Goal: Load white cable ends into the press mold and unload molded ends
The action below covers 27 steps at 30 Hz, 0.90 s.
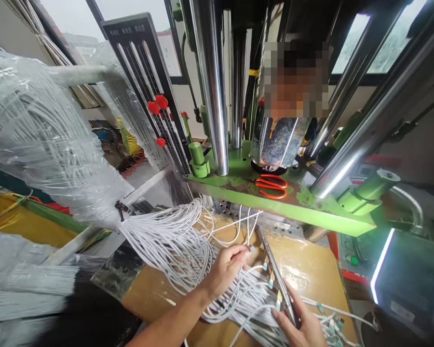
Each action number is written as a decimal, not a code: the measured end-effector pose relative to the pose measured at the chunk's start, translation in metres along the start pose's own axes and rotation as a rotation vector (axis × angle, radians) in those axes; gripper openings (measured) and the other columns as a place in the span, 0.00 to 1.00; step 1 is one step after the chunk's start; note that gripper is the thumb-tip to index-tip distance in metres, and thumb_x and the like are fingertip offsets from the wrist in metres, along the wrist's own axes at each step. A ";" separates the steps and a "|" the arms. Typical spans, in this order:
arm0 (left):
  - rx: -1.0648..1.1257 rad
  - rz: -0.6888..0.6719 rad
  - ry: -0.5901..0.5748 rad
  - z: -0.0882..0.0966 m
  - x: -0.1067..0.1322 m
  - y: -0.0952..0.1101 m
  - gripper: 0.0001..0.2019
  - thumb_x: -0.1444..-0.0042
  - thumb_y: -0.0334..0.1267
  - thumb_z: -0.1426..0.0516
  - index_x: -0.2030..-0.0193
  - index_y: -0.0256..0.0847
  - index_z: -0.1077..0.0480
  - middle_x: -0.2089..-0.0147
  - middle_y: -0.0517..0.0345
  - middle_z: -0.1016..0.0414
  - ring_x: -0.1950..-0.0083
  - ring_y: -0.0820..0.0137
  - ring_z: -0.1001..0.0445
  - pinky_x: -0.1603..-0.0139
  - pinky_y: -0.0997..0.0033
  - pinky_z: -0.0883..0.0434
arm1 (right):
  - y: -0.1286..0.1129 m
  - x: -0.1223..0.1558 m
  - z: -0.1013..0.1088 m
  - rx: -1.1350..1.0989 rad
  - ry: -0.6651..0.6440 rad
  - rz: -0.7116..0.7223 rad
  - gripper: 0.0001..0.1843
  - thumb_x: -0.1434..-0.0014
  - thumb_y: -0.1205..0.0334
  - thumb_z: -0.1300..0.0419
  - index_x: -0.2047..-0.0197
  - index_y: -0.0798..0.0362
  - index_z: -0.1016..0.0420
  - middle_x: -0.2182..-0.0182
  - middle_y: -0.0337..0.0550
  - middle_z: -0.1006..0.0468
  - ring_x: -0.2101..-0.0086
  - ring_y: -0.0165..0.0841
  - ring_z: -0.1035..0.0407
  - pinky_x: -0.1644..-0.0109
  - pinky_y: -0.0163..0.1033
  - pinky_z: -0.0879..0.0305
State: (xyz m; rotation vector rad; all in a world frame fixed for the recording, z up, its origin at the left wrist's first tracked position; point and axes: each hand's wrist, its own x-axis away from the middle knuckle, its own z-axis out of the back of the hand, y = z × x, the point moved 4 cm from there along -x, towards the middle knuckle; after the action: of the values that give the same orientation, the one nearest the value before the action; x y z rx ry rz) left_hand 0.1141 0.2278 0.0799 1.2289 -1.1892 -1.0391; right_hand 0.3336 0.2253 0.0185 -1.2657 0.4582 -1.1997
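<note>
My left hand (228, 266) is closed in a pinch on the end of a white cable, close to a small teal connector (252, 249). My right hand (299, 315) grips the near end of a long narrow metal bar (275, 267), thumb on one side and fingers on the other. Several cable ends with teal tips and brassy pieces sit along the bar's left edge. A thick bundle of white cables (188, 241) spreads under both hands over the brown board (307, 260). More teal-tipped cable ends (334, 325) lie to the right of my right hand.
A green press plate (231, 185) with steel columns (213, 96) stands beyond the board. Orange-handled scissors (271, 185) lie on it beside a metal cylinder (280, 142). Plastic-wrapped cables (54, 135) hang on a rack at left. A lit machine box (408, 279) is at right.
</note>
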 end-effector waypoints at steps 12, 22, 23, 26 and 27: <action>0.039 0.017 -0.067 -0.008 -0.004 0.009 0.07 0.44 0.35 0.41 0.60 0.37 0.34 0.70 0.61 0.29 0.72 0.75 0.30 0.71 0.76 0.32 | 0.014 -0.002 -0.006 -0.125 0.225 0.034 0.45 0.52 0.43 0.35 0.38 0.62 0.34 0.50 0.51 0.21 0.56 0.44 0.26 0.65 0.33 0.31; -0.732 -0.393 -0.213 -0.007 -0.030 0.019 0.10 0.40 0.29 0.46 0.56 0.39 0.24 0.61 0.56 0.19 0.63 0.70 0.23 0.59 0.74 0.29 | 0.019 -0.004 -0.006 -0.144 0.122 0.004 0.48 0.51 0.40 0.37 0.36 0.64 0.38 0.76 0.41 0.23 0.75 0.37 0.30 0.67 0.35 0.32; -0.763 -0.397 -0.224 -0.007 -0.031 0.018 0.11 0.38 0.31 0.46 0.52 0.39 0.26 0.60 0.56 0.19 0.63 0.70 0.22 0.60 0.74 0.28 | 0.020 -0.004 -0.006 -0.148 0.130 0.011 0.47 0.51 0.40 0.37 0.36 0.63 0.37 0.76 0.40 0.23 0.76 0.37 0.30 0.67 0.35 0.33; -0.804 -0.451 -0.220 -0.005 -0.034 0.013 0.12 0.37 0.33 0.46 0.49 0.38 0.27 0.60 0.54 0.19 0.62 0.69 0.22 0.59 0.73 0.27 | 0.022 -0.003 -0.005 -0.146 0.168 0.036 0.43 0.51 0.42 0.36 0.37 0.59 0.34 0.74 0.41 0.21 0.76 0.36 0.30 0.67 0.35 0.33; -0.794 -0.500 -0.215 -0.005 -0.035 0.011 0.11 0.37 0.33 0.46 0.51 0.37 0.25 0.60 0.53 0.18 0.61 0.68 0.22 0.57 0.72 0.27 | 0.022 -0.003 -0.005 -0.142 0.178 0.041 0.43 0.51 0.42 0.36 0.38 0.59 0.34 0.72 0.42 0.20 0.76 0.35 0.30 0.66 0.35 0.32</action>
State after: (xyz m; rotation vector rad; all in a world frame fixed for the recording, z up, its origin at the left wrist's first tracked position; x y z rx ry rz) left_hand 0.1147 0.2644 0.0882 0.7846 -0.4988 -1.8268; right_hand 0.3374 0.2224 -0.0041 -1.2681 0.7070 -1.2687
